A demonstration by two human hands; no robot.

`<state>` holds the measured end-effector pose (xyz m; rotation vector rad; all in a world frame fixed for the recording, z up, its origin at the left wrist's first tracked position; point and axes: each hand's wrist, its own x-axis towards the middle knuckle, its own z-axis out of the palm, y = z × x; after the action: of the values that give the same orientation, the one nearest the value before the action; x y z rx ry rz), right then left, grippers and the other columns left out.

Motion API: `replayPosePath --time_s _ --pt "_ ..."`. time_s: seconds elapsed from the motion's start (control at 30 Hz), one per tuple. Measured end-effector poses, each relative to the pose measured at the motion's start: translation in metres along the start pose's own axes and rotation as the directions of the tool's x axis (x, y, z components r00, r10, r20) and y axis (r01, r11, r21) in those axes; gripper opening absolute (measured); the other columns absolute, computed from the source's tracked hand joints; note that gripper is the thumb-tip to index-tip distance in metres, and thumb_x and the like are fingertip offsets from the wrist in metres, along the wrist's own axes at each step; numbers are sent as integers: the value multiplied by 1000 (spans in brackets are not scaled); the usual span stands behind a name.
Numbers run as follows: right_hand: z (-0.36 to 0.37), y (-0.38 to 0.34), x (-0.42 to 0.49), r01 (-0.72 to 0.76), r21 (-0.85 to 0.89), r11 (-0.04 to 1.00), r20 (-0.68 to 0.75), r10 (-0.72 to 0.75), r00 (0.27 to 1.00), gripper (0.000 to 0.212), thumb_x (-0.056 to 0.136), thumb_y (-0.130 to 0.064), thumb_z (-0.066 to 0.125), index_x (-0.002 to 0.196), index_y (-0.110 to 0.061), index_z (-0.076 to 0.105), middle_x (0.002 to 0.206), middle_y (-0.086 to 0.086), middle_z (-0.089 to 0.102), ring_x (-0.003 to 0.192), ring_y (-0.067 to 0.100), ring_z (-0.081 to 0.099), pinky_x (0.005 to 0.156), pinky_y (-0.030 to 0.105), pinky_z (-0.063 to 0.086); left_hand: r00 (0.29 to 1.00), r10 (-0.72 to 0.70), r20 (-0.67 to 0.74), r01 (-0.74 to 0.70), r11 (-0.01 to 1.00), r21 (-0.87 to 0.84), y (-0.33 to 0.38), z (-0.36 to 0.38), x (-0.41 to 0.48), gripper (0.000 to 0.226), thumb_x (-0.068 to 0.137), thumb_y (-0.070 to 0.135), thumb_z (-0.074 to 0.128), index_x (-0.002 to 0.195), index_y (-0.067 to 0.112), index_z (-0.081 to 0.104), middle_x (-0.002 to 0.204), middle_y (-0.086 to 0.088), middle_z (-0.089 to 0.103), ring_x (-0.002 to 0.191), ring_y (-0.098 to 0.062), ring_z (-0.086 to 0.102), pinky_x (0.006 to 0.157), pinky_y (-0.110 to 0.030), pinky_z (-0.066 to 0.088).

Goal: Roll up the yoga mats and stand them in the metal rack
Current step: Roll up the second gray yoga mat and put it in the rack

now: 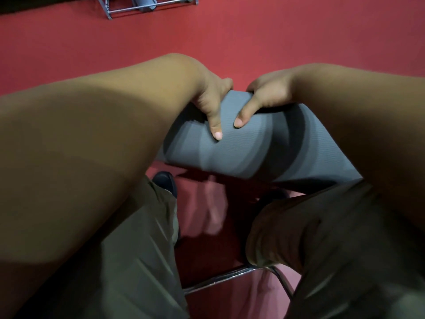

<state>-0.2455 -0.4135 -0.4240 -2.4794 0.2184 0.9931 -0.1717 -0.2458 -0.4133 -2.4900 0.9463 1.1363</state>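
Both hands clamp one end of a rolled grey ribbed foam yoga mat [241, 153] at frame centre, above the red carpeted floor [299, 31]

The left hand [211, 100] and right hand [269, 93] sit close together, each gripping the roll with fingers curled over its far edge and a thumb pressed on the near face; with only that end held, the banded, stepped layers could probably slip sideways or spring loose, and the chrome tube frame [230, 276] by the feet at lower centre looks like a trip risk. The silver metal wire rack [147, 6], upper left and well apart, is cut off by the frame top. The fingertips, the roll's lower right end behind a forearm, and whether the mat touches the floor cannot be made out
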Motion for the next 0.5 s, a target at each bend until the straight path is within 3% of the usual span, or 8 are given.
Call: replayPosePath --time_s 0.13,0.3,0.4,0.5 --pt "1 1 -2 -23 49 999 51 20 999 75 51 -68 96 112 -27 78 97 -3 83 86 23 82 94 48 63 998 21 -59 -20 1000 17 -1 -3 -4 120 34 73 98 132 29 47 118 3 64 107 -28 65 99 -50 57" --pt "0 -1 -2 15 59 998 75 -19 997 73 58 -64 94 118 -27 75 99 -3 83 89 24 82 95 50 63 999 45 -21 -46 997 -61 -4 -4 -8 91 40 68 101 115 30 66 101 6 78 93 -22 76 89 -46 64" --pt "-4 -3 -6 42 67 997 108 -49 993 70 65 -56 94 124 -25 71 105 0 83 94 27 81 96 52 62 999 43 28 -39 989 -142 -8 -5 -9 82 47 60 103 114 28 71 95 4 82 86 -24 81 86 -49 66" --pt "-3 -9 -10 76 9 997 130 -76 989 84 62 -55 96 132 -24 64 117 -1 78 105 23 77 101 47 60 996 41 78 -21 971 -238 -11 -5 -11 79 53 54 102 120 26 71 100 -1 83 88 -29 82 88 -55 65"
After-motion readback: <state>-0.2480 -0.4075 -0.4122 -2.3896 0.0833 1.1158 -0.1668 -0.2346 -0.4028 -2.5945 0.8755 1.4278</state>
